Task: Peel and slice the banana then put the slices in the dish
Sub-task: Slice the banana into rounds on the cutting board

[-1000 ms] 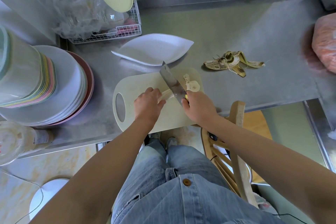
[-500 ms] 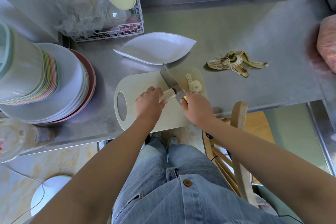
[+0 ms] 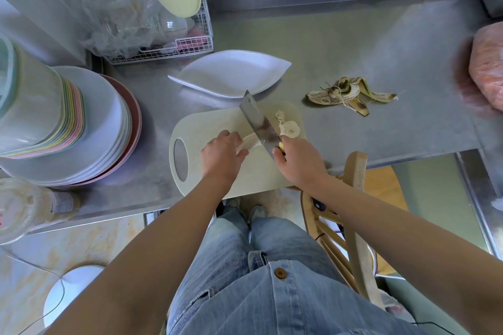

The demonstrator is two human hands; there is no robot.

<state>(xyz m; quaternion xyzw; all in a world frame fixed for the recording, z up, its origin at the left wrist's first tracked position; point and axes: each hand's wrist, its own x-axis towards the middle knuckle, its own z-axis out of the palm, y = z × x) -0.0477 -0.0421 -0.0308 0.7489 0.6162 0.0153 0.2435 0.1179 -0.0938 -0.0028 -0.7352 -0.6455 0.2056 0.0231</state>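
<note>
- In the head view, the knife (image 3: 258, 122) is being gripped by the right hand (image 3: 299, 163). The fingers are being wrapped fully round the handle, which is almost wholly hidden under the hand.
- The peeled banana (image 3: 249, 141) is being held down on the cutting board (image 3: 206, 128) by the left hand (image 3: 221, 153). The fingers are being curled over its near end; how firmly it is being pressed cannot be told.
- The blade is being laid across the banana's free end, just beside the left fingertips, with its tip being pointed toward the dish (image 3: 231, 73).
- A few cut slices (image 3: 290, 129) are being left at the board's far right corner, just right of the blade. The peel (image 3: 348, 94) is lying on the counter (image 3: 353, 43), well apart to the right.
- No slices are being shown in the dish, which is sitting just beyond the board.
- Slicing is judged to be the step in hand: peeling looks finished, and the transfer to the dish is not yet begun.
- The next cut is judged to call for a straight downward press, with the left fingers being drawn back along the short remaining piece so that they are being kept clear of the edge.
</note>
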